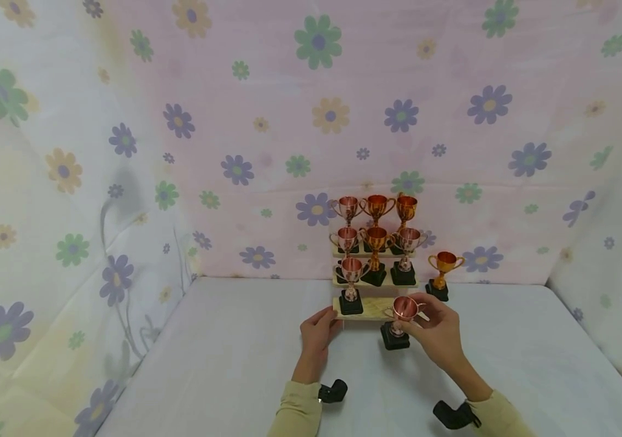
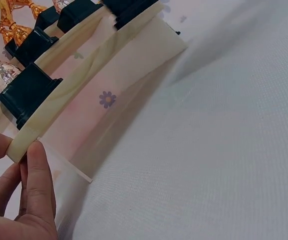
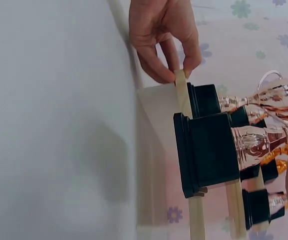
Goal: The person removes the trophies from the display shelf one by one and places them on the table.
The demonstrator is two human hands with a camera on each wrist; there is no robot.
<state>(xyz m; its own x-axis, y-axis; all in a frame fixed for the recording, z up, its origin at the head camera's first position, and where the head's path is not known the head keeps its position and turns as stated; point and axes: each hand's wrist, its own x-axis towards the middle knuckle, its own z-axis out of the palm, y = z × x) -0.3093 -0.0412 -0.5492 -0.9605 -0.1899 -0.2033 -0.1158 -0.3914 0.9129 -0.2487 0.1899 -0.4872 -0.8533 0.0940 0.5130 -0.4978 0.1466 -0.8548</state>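
My left hand (image 1: 317,334) pinches the left end of the lowest shelf board (image 1: 373,308), thumb above and fingers below in the left wrist view. With my right hand (image 1: 438,328) I hold a rose-gold trophy (image 1: 405,308) by its cup, slightly tilted, its black base (image 3: 211,152) at the front of that board's right half. Whether the base touches the board, I cannot tell. Another rose-gold trophy (image 1: 352,285) stands on the board's left end. On the middle tier and the top tier (image 1: 338,250) behind stand several gold and rose-gold trophies (image 1: 376,243).
A gold trophy (image 1: 442,273) stands on the white table (image 1: 223,352), right of the stepped rack. Flower-patterned cloth (image 1: 267,121) hangs behind and at both sides. Each wrist wears a black camera mount (image 1: 334,391).
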